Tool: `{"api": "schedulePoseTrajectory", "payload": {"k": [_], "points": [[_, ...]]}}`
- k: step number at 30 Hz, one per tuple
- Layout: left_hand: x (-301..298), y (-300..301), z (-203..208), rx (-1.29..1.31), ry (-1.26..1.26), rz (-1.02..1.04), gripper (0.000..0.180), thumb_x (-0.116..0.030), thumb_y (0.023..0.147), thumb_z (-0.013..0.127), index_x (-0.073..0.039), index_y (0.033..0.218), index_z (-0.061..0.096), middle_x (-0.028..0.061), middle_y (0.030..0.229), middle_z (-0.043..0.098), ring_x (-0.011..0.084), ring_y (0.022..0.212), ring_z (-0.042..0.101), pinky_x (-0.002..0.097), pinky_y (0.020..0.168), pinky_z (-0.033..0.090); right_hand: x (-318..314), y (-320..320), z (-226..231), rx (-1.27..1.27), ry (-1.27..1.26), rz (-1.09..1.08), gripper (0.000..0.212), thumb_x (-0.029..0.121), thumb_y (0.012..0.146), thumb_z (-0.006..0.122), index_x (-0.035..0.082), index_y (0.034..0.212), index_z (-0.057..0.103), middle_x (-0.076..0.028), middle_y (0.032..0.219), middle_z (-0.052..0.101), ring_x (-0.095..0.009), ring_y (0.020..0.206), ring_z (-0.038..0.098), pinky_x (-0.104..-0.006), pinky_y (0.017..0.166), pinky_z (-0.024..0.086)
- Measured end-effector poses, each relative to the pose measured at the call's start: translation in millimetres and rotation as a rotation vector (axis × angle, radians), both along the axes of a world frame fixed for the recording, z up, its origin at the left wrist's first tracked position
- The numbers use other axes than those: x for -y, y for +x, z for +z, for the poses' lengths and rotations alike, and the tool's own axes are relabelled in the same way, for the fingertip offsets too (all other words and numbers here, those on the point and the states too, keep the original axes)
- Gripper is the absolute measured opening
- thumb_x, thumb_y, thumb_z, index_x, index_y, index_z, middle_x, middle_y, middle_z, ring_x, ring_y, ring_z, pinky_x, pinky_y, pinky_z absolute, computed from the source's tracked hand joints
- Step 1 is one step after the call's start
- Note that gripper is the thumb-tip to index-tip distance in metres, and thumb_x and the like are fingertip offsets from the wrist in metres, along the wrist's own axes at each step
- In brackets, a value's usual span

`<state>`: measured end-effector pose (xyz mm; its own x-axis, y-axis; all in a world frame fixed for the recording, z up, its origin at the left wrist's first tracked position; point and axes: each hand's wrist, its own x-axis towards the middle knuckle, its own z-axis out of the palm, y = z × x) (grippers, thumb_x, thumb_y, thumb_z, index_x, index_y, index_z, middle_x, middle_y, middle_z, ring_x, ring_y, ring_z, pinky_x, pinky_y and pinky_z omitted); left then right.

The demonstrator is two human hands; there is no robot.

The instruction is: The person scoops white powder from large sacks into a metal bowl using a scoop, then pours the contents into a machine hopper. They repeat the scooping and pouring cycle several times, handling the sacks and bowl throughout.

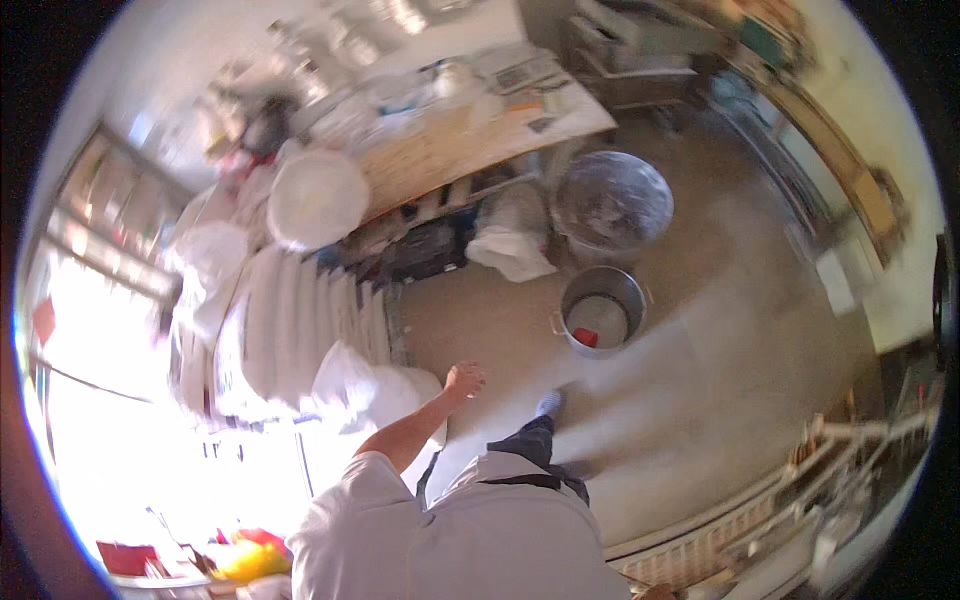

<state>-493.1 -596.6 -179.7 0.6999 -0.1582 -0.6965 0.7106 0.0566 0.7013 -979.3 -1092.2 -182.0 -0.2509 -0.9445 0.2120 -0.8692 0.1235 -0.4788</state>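
Observation:
My left hand (pixel 465 380) hangs in front of me over the floor, its fingers loosely apart and holding nothing. The nearest thing to it is a white plastic bag or sack (pixel 350 385) on its left. Ahead and to the right, a large metal pot (pixel 622 283) with two side handles stands on the floor, apart from my hand. Inside the pot lies a small red object (pixel 586 338), too blurred to name. At the lower edge, a small patch beside my shirt may be my right hand (pixel 655 593); its fingers cannot be made out.
Behind the pot stands a big round tub (pixel 612 200). A cluttered wooden worktable (pixel 450 150) runs across the back. Stacked white sacks (pixel 290 320) and a round white container (pixel 318 200) are at the left. A slatted rack (pixel 700 545) lines the lower right.

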Motion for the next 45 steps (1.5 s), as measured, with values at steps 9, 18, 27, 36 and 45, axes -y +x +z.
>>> {"api": "schedulePoseTrajectory", "payload": {"k": [9,18,27,36,45], "points": [[-195,135,15,0.190,0.171,0.632,0.056,-0.034,0.087,0.073,-0.013,0.125,0.038,0.0051,0.081,0.057,0.0180,0.063,0.058,0.0338,0.046,0.044,-31,240,-14,0.526,0.663,0.268,0.042,0.029,0.091,0.058,-0.002,0.118,0.062,-0.018,0.107,0.062,-0.029,0.093,0.059,-0.0453,0.077,0.046],[-335,350,115,0.628,0.151,1.092,0.079,-0.033,0.084,0.074,-0.015,0.145,0.027,0.0082,0.136,0.046,0.0267,0.120,0.047,0.0535,0.091,0.041,-163,575,-8,0.871,1.252,0.870,0.017,0.017,0.091,0.059,0.007,0.079,0.054,0.000,0.068,0.048,-0.017,0.061,0.046,-0.0364,0.052,0.036],[-347,420,139,0.718,-0.296,1.326,0.049,-0.027,0.097,0.056,-0.004,0.138,0.040,0.0134,0.126,0.054,0.0276,0.113,0.055,0.0475,0.093,0.048,-286,821,54,1.179,1.810,0.616,0.015,0.008,0.089,0.054,0.013,0.080,0.044,0.002,0.068,0.033,-0.013,0.062,0.039,-0.0280,0.050,0.037],[-228,423,230,0.594,-0.287,1.469,0.022,-0.015,0.094,0.045,0.000,0.109,0.053,0.0086,0.093,0.055,0.0205,0.090,0.054,0.0392,0.080,0.048,-360,1136,37,0.787,2.350,1.317,0.023,0.028,0.099,0.048,0.006,0.093,0.051,-0.010,0.078,0.055,-0.021,0.063,0.055,-0.0299,0.050,0.048],[-174,375,388,1.051,-0.594,1.536,0.021,-0.009,0.089,0.046,-0.007,0.107,0.056,0.0046,0.093,0.058,0.0176,0.081,0.058,0.0361,0.071,0.052,-459,1046,45,0.042,2.127,1.422,0.045,0.032,0.102,0.048,0.002,0.135,0.040,-0.011,0.101,0.060,-0.021,0.084,0.058,-0.0323,0.069,0.052]]}}
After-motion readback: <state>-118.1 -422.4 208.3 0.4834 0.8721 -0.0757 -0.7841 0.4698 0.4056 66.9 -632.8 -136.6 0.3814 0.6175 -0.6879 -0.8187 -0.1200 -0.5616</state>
